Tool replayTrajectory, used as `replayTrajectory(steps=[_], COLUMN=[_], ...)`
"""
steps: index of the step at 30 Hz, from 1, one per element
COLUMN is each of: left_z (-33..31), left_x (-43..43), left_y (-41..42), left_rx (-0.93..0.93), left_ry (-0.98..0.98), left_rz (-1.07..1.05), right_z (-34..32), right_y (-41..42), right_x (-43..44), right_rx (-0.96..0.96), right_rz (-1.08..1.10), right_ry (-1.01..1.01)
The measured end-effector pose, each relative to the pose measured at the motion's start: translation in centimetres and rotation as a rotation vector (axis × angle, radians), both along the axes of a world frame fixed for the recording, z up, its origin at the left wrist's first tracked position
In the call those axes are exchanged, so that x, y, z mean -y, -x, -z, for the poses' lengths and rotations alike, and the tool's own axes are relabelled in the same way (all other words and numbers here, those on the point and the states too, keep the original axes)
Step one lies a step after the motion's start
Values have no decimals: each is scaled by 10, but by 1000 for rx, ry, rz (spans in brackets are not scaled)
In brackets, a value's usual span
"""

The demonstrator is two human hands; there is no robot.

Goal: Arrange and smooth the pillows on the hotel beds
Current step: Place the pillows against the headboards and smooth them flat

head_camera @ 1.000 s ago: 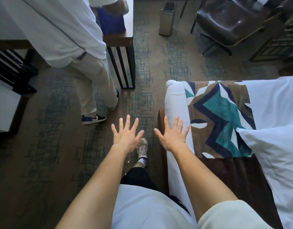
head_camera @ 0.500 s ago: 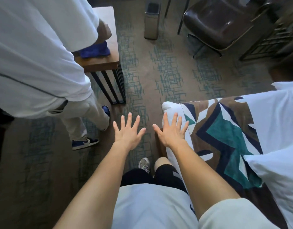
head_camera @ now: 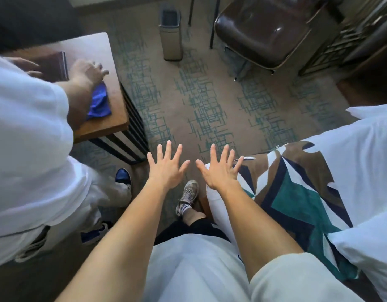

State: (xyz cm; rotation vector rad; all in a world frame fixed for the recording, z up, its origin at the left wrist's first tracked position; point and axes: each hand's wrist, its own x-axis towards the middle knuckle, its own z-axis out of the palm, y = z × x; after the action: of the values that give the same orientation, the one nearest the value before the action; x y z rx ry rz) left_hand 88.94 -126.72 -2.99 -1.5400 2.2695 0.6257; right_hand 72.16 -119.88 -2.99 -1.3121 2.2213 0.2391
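Observation:
My left hand (head_camera: 166, 168) and my right hand (head_camera: 219, 171) are stretched out in front of me, fingers spread, holding nothing. The left hand is over the carpet; the right hand hovers above the corner of the bed (head_camera: 216, 205). A patterned runner (head_camera: 297, 199) in teal, brown and navy lies across the bed's white cover (head_camera: 367, 153). A white pillow (head_camera: 369, 251) lies at the right edge, part of it out of frame.
Another person in white (head_camera: 29, 153) stands close on my left, wiping a wooden table (head_camera: 105, 125) with a blue cloth (head_camera: 98, 101). A small bin (head_camera: 170, 35) and a dark chair (head_camera: 262, 29) stand beyond on the patterned carpet (head_camera: 205, 110).
I have stepped forward along the bed's side, so the bed corner and pillow slid lower and right in view. The other person is closer on the left. My hands stay spread and empty.

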Motion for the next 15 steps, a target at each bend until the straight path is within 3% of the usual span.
replayTrajectory(steps=[15], left_z=[7], left_x=[194], left_y=[148], left_rx=[29], left_ry=[10], left_rz=[315], right_z=[2], right_y=[124], right_x=[151], right_rx=[38], right_rz=[344], right_ry=[-14])
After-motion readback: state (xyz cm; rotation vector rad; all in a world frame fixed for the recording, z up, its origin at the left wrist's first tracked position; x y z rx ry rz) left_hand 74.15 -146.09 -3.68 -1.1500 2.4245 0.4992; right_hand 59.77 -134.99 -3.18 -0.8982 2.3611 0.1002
